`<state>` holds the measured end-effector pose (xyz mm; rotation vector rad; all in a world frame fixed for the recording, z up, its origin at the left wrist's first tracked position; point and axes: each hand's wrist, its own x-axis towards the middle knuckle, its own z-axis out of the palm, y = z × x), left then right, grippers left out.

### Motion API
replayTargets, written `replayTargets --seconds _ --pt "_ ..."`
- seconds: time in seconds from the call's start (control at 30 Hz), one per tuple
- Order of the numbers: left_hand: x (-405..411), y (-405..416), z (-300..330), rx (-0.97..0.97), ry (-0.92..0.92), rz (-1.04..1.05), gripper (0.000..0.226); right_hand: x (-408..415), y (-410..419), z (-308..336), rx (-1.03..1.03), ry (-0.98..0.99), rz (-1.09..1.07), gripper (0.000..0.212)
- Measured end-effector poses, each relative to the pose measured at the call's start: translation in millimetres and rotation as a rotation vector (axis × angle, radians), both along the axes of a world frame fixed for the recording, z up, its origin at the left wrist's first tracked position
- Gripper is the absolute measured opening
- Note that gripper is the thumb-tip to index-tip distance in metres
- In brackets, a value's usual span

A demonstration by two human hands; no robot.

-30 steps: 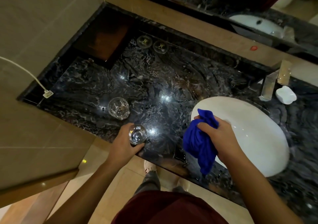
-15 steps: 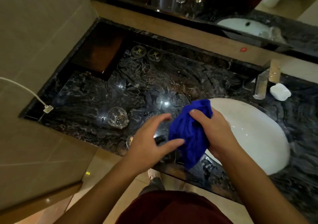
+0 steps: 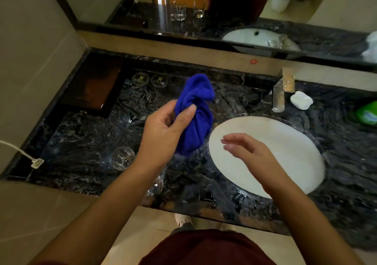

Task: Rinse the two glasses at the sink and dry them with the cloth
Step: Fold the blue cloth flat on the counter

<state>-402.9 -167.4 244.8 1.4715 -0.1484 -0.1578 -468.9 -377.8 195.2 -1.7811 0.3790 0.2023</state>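
Observation:
My left hand (image 3: 165, 130) grips a bunched blue cloth (image 3: 195, 112) above the dark marble counter (image 3: 85, 152), left of the white oval sink (image 3: 285, 162). My right hand (image 3: 246, 152) hovers over the sink's left part, fingers spread, holding nothing. One clear glass (image 3: 122, 157) stands upright on the counter to the left of my left forearm. The second glass (image 3: 155, 186) stands near the counter's front edge, partly hidden under that forearm.
A chrome tap (image 3: 280, 95) and a white soap dish (image 3: 301, 100) sit behind the sink. A green bottle (image 3: 366, 115) lies at far right. A dark wooden tray (image 3: 91, 89), two round coasters (image 3: 150, 79) and a white cable plug (image 3: 37, 163) occupy the left.
The cloth passed from my right hand to my left and rose higher. My left hand set the second glass down near the front edge. My right hand let go and moved over the sink.

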Motion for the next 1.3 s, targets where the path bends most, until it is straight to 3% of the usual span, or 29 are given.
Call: replayTargets --seconds 0.07,0.13,0.2,0.3,0.4,0.47,0.6,0.7,0.8,0.9,0.97,1.03,1.1,1.2,1.3 --pt "4.1 -5.0 5.3 -0.042 0.029 -0.065 0.014 4.0 6.0 5.0 -0.065 -0.042 0.134 0.061" --pt "9.2 -4.6 9.2 -0.143 0.108 -0.163 0.015 13.9 12.3 15.0 -0.016 -0.130 0.257 0.075" --pt "13.7 -1.4 11.1 -0.170 0.126 -0.261 0.016 24.4 16.5 21.2 0.070 -0.175 0.335 0.067" --pt "19.0 4.1 11.4 0.009 0.021 -0.240 0.019 32.9 22.0 29.2 -0.032 -0.243 0.315 0.028" --pt "26.7 11.3 3.6 0.190 -0.059 -0.179 0.016 29.8 20.1 31.3 -0.168 -0.312 0.304 0.041" --pt "28.9 14.7 -3.0 0.226 -0.033 -0.213 0.017 27.2 19.7 36.1 -0.142 -0.378 0.277 0.047" --pt "29.7 15.3 -17.9 0.257 0.018 -0.216 0.046 32.5 21.6 44.0 -0.147 -0.433 0.150 0.024" --pt "34.9 17.8 -32.5 0.317 -0.004 -0.068 0.043 36.4 15.2 48.6 -0.183 -0.425 0.143 0.015" --pt "40.4 19.2 -43.6 0.201 0.199 0.080 0.030 39.9 6.4 54.7 -0.170 -0.395 0.159 0.026" --pt "41.6 29.7 -52.1 0.057 0.319 -0.133 0.037 46.5 0.9 65.3 -0.151 -0.360 0.208 0.022" --pt "39.5 35.4 -56.8 0.138 0.255 -0.355 0.057 50.8 1.2 70.5 -0.180 -0.346 0.292 0.012" --pt "39.2 32.9 -56.0 0.302 0.144 -0.433 0.073 54.0 3.2 73.4 -0.215 -0.338 0.377 0.016" --pt "41.2 28.1 -52.9 0.440 -0.018 -0.399 0.066 56.2 7.7 74.9 -0.236 -0.327 0.429 0.021" --pt "48.4 24.5 -52.0 0.531 -0.202 -0.342 0.026 58.1 13.3 71.7 -0.232 -0.302 0.427 0.016" --pt "54.3 30.1 -57.3 0.633 -0.213 -0.267 0.030 60.2 11.8 65.2 -0.218 -0.302 0.388 0.007"
